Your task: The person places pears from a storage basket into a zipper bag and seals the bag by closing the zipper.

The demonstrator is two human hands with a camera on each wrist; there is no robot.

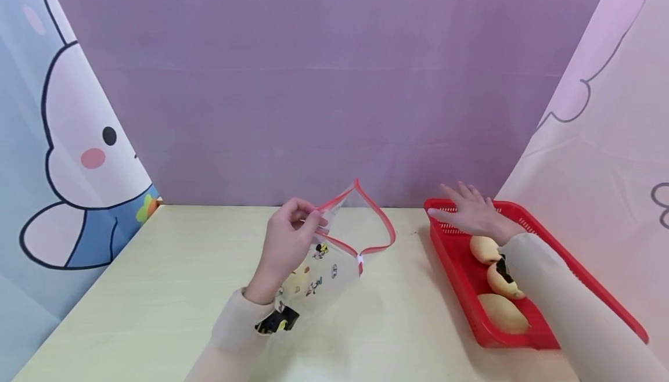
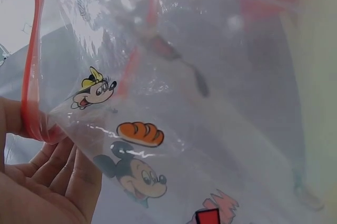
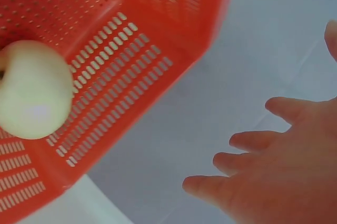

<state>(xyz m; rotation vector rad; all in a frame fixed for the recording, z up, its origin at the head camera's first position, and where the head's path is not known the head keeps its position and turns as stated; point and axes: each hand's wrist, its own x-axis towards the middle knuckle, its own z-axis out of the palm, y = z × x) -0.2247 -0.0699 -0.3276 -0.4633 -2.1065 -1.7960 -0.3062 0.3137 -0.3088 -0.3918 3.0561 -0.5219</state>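
My left hand [image 1: 290, 242] pinches the left side of the red-edged mouth of a clear zip bag [image 1: 342, 280]. The bag's mouth gapes wide, and a white slider [image 1: 360, 259] sits at its near corner. Cartoon prints, among them an orange bread loaf [image 2: 140, 134], cover the clear film. Over the far end of a red plastic basket [image 1: 460, 289], my right hand [image 1: 473, 211] is spread with straight fingers and holds nothing. Several pale yellow, pear-like fruits [image 1: 503, 314] lie in the basket, partly hidden by the right forearm. One such fruit [image 3: 36, 90] shows close in the right wrist view.
The basket stands on the right of a pale wooden table [image 1: 172, 289]. A plain purple cloth [image 1: 324, 86] hangs behind the table. Printed cartoon curtains flank it on the left [image 1: 78, 138] and right [image 1: 601, 167].
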